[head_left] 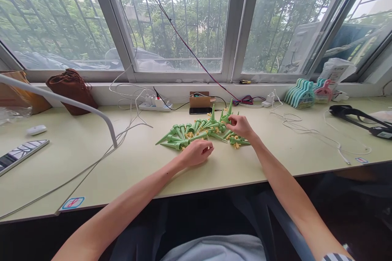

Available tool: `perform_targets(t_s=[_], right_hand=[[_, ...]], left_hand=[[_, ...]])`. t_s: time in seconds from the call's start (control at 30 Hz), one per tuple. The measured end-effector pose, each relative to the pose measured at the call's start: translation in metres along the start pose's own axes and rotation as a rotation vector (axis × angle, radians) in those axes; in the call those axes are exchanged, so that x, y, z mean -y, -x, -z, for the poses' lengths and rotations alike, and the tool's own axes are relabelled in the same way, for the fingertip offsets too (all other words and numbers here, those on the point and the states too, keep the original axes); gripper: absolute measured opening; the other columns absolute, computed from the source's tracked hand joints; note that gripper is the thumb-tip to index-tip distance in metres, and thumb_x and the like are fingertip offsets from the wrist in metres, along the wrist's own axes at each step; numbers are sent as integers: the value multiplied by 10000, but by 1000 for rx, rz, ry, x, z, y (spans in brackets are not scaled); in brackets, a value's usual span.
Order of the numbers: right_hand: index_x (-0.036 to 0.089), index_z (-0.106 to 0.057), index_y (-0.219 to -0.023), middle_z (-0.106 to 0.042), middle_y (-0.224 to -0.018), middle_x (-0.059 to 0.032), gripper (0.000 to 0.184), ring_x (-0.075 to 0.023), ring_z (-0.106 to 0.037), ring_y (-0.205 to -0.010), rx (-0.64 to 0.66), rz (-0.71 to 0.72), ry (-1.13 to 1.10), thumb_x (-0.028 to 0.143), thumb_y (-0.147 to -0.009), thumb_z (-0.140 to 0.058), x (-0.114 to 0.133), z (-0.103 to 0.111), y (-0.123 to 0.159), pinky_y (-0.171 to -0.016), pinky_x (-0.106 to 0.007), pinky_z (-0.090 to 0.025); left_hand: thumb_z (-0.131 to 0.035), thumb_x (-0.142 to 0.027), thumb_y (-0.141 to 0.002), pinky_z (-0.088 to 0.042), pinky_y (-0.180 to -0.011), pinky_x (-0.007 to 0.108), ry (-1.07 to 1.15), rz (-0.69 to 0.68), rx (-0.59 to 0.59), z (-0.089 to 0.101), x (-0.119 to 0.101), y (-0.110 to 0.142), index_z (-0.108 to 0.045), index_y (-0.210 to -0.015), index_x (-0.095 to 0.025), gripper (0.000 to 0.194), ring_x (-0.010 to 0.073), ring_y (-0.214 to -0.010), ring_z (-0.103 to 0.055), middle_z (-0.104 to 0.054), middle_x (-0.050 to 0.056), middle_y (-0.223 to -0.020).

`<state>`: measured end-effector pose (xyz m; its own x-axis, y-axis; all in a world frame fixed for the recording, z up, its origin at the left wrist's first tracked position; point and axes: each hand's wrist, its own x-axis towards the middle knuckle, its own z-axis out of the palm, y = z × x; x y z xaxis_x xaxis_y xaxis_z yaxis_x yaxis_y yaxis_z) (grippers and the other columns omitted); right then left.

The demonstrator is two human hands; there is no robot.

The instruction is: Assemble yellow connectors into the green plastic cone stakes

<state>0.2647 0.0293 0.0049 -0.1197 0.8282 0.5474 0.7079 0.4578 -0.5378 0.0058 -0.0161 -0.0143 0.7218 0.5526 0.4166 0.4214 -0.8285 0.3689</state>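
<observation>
A heap of green plastic watering spikes [175, 131], cone-shaped with wide collars, lies on the table in front of me. Small yellow pieces [235, 145] are mixed in among them and seem to be their valves. At the heap's right side, my right hand [241, 126] is closed, with thumb and fingertips pinching the collar of a green watering spike [226, 118]. My left hand [197, 153] rests on the table at the near edge of the heap. Its fingers are curled in, and whatever they may hold is hidden.
Behind the heap stand a small cardboard box [199, 100] and a black phone [200, 111]. A power strip [155, 107] and loose white cables [298, 126] lie around. To the left are a brown pouch [73, 91] and a grey curved tube [92, 108]; turquoise hangers [300, 93] are at right.
</observation>
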Motion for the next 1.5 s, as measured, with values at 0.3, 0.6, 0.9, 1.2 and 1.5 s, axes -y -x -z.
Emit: perform_targets(t_s=[0.3, 0.6, 0.9, 1.2, 1.5], right_hand=[[186, -650, -887, -605, -639, -22, 305, -161, -520, -590, -172, -55, 80, 472, -882, -544, -11, -19, -3, -631, -273, -401], [173, -665, -996, -708, -816, -63, 249, -156, -578, -600, -80, -96, 14, 371, -866, -587, -17, -28, -6, -661, -279, -446], [182, -700, -775, -680, -724, -29, 136, -147, -562, -649, 43, -41, 157, 221, -798, -572, -5, -16, 1, -662, -253, -412], [136, -787, -964, -715, -826, -65, 217, -155, -586, -724, 157, -7, 174, 188, -813, -640, -8, -15, 0, -701, -251, -430], [158, -765, -1082, -686, -841, -53, 331, -168, -590, -775, 268, -25, 226, 169, -771, -651, -5, -18, 2, -728, -245, -431]], left_hand=[[-480, -225, -935, -348, -603, 263, -9, 0, 0, 0, 1, 1, -596, -694, -174, 272, 122, -571, -453, -532, -1, -615], [-469, -231, -941, -351, -617, 254, -27, 6, 21, 0, 1, 1, -583, -709, -176, 264, 121, -586, -463, -533, -3, -628], [-479, -209, -930, -331, -601, 252, -29, -5, 19, 0, -1, 0, -573, -691, -175, 258, 116, -568, -435, -517, -8, -613], [-479, -207, -926, -333, -611, 250, -36, 7, 31, 0, 1, 0, -556, -687, -174, 253, 115, -579, -443, -518, -12, -621], [-489, -198, -915, -338, -626, 245, -45, 12, 34, -1, 1, 1, -571, -712, -176, 221, 115, -598, -449, -520, -13, -627]])
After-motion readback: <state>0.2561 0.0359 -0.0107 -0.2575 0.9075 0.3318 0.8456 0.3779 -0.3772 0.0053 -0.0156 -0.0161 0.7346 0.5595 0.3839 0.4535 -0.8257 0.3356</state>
